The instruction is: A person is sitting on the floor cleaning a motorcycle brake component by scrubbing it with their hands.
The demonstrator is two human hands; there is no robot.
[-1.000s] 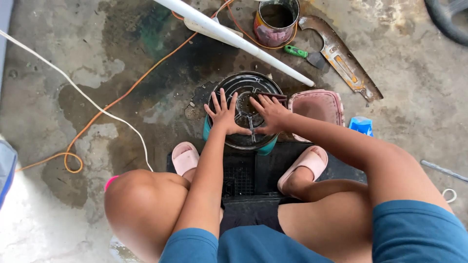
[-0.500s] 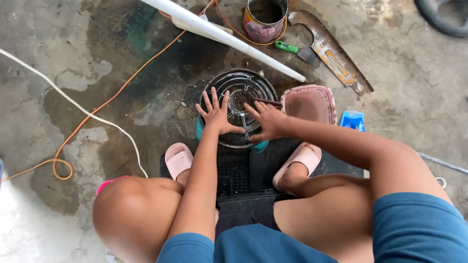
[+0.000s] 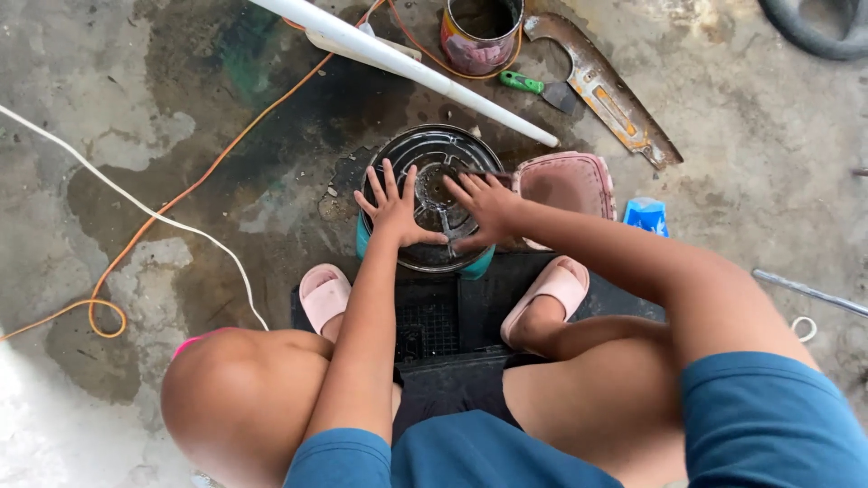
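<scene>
Black round grille (image 3: 425, 154) on concrete floor (image 3: 136, 136), left hand (image 3: 395, 210) spread flat on it, right hand (image 3: 488, 210) fingers spread touching centre, white pipe (image 3: 407, 65) at 12 o'clock, pink tub (image 3: 570, 181) at 3 o'clock

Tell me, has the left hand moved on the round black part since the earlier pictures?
No. The left hand lies spread on the left side of the round black part, as before; only the camera shifted.
</scene>
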